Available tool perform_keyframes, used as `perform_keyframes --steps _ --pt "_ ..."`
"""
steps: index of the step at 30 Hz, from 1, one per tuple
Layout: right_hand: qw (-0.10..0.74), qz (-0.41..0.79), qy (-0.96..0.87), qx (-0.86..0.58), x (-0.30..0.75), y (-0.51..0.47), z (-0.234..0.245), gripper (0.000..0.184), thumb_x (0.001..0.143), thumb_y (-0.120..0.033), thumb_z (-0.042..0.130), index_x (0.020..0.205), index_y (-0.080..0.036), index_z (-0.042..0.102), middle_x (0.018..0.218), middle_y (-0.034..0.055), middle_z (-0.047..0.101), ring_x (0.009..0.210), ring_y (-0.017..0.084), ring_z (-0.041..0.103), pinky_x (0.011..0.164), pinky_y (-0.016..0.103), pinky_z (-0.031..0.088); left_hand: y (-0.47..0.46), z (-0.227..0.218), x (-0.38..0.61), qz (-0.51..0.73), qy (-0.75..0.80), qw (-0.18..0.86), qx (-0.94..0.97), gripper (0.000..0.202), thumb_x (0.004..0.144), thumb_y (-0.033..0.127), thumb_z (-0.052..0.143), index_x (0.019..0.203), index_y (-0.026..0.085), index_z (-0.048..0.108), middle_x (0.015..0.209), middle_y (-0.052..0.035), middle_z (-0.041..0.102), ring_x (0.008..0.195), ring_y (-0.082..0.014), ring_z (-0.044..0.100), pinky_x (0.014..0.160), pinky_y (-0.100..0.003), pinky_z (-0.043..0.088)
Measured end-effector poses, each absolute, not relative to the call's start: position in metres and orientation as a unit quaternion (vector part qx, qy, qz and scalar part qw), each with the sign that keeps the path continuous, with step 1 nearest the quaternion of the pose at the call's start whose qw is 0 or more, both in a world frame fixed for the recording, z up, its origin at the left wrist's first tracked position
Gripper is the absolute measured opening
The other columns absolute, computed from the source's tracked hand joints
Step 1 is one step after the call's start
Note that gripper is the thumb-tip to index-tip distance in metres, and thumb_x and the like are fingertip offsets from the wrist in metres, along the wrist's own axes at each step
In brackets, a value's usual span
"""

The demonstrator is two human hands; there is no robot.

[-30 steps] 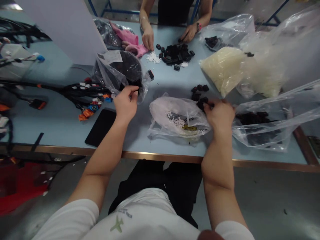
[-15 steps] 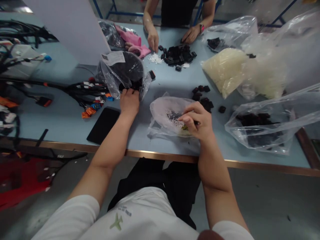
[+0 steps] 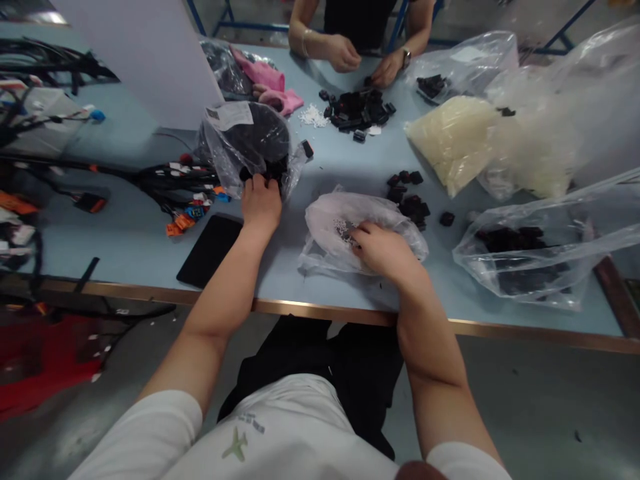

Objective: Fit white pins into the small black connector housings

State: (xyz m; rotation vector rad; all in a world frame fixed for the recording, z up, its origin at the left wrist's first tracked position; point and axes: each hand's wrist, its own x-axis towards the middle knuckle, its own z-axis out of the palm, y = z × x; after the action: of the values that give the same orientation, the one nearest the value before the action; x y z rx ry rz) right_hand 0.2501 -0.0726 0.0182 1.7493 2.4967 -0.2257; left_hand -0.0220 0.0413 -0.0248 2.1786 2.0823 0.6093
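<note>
My left hand (image 3: 263, 203) rests at the mouth of a clear plastic bag (image 3: 220, 150), fingers curled in among black connectors (image 3: 276, 168). Its fingertips are hidden, and what they grip cannot be made out. Into a second, cloudy plastic bag (image 3: 325, 217) reaches my right hand (image 3: 385, 250), palm down. Its bent fingers are drawn together at small white pieces (image 3: 342, 230) inside; anything between the fingertips is too small to see. Right beside that bag lies a small heap of black connectors (image 3: 413, 208).
Across the table, a co-worker's hands (image 3: 345, 55) are above a black connector pile (image 3: 360, 110) and white pieces (image 3: 313, 116). A black tablet-like slab (image 3: 210, 250) lies near my left forearm. Wire harnesses (image 3: 165, 177) spread left; bags of pale yellow pieces (image 3: 453, 140) and black parts (image 3: 525, 267) stand right.
My right hand has gone from a raised pinch above the cloudy bag down and left into it. My left hand stays put. The co-worker's hand has lifted off the white pieces.
</note>
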Motion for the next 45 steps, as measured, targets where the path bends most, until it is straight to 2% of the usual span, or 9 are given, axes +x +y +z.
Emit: perform_keyframes --steps 7,12,14,17,20,23,32,40,45 --pt "0.079 -0.100 0.805 0.580 0.245 -0.069 0.018 0.028 0.105 -0.019 0.050 0.113 -0.019 0.077 0.120 0.0145 0.077 0.098 0.029 0.075 0.061 0.035 0.040 0.033 -0.009 -0.020 0.310 0.634 0.067 0.705 0.021 0.096 0.021 0.064 0.115 0.022 0.073 0.116 -0.0159 0.076 0.122 -0.0381 0.066 0.108 -0.050 0.052" --pt "0.062 -0.093 0.804 0.585 0.244 -0.070 0.016 0.032 0.104 -0.015 0.046 0.118 -0.019 0.075 0.121 0.0159 0.078 0.097 0.029 0.074 0.060 0.035 0.038 0.002 0.005 0.004 0.480 0.484 0.293 0.671 0.030 0.093 0.040 0.077 0.119 0.024 0.072 0.098 -0.0028 0.077 0.089 -0.0219 0.075 0.082 -0.033 0.060" --pt "0.032 -0.094 0.800 0.592 0.245 -0.070 0.014 0.032 0.104 -0.015 0.046 0.120 -0.019 0.073 0.120 0.0159 0.078 0.098 0.029 0.074 0.061 0.035 0.039 -0.011 0.005 0.015 0.510 0.412 0.426 0.623 0.038 0.091 0.047 0.081 0.119 0.025 0.071 0.094 -0.0013 0.076 0.080 -0.0188 0.076 0.070 -0.030 0.060" --pt "-0.032 -0.112 0.788 0.604 0.248 -0.070 0.010 0.028 0.102 -0.017 0.051 0.117 -0.019 0.074 0.113 0.0149 0.080 0.099 0.029 0.074 0.067 0.035 0.044 -0.023 0.004 0.025 0.512 0.329 0.565 0.557 0.045 0.083 0.053 0.090 0.111 0.025 0.071 0.103 -0.0038 0.080 0.086 -0.0191 0.078 0.068 -0.028 0.062" --pt "-0.125 -0.150 0.770 0.607 0.252 -0.067 0.002 0.023 0.097 -0.015 0.058 0.110 -0.020 0.076 0.105 0.0125 0.082 0.096 0.028 0.074 0.077 0.036 0.050 -0.029 0.002 0.028 0.499 0.275 0.640 0.516 0.046 0.075 0.050 0.098 0.102 0.024 0.072 0.112 -0.0049 0.082 0.096 -0.0193 0.079 0.072 -0.028 0.064" --pt "-0.246 -0.184 0.742 0.596 0.254 -0.064 -0.005 0.019 0.096 -0.019 0.062 0.105 -0.023 0.078 0.101 0.0085 0.083 0.094 0.026 0.075 0.083 0.037 0.055 -0.032 -0.001 0.030 0.478 0.253 0.691 0.479 0.043 0.074 0.043 0.100 0.099 0.023 0.072 0.109 -0.0024 0.082 0.089 -0.0166 0.080 0.069 -0.025 0.065" --pt "-0.480 -0.184 0.672 0.533 0.248 -0.074 0.009 0.016 0.098 -0.026 0.066 0.101 -0.028 0.082 0.100 0.0025 0.082 0.094 0.020 0.076 0.088 0.037 0.060 -0.040 -0.005 0.037 0.442 0.258 0.728 0.456 0.043 0.076 0.038 0.099 0.100 0.021 0.068 0.109 -0.0023 0.083 0.097 -0.0215 0.084 0.076 -0.029 0.070" --pt "-0.522 -0.202 0.667 0.492 0.240 -0.083 0.012 0.009 0.097 -0.032 0.076 0.090 -0.026 0.079 0.086 0.0000 0.077 0.080 0.017 0.072 0.075 0.032 0.059 -0.042 -0.015 0.040 0.454 0.280 0.685 0.497 0.038 0.081 0.038 0.094 0.103 0.020 0.068 0.113 -0.0047 0.083 0.101 -0.0224 0.083 0.077 -0.031 0.072" --pt "-0.519 -0.150 0.693 0.477 0.237 -0.084 0.009 0.004 0.095 -0.029 0.080 0.094 -0.029 0.084 0.091 0.0002 0.074 0.076 0.014 0.066 0.069 0.029 0.056 -0.044 -0.014 0.041 0.454 0.297 0.656 0.524 0.037 0.082 0.040 0.093 0.103 0.020 0.069 0.113 -0.0054 0.084 0.101 -0.0220 0.082 0.078 -0.032 0.073"
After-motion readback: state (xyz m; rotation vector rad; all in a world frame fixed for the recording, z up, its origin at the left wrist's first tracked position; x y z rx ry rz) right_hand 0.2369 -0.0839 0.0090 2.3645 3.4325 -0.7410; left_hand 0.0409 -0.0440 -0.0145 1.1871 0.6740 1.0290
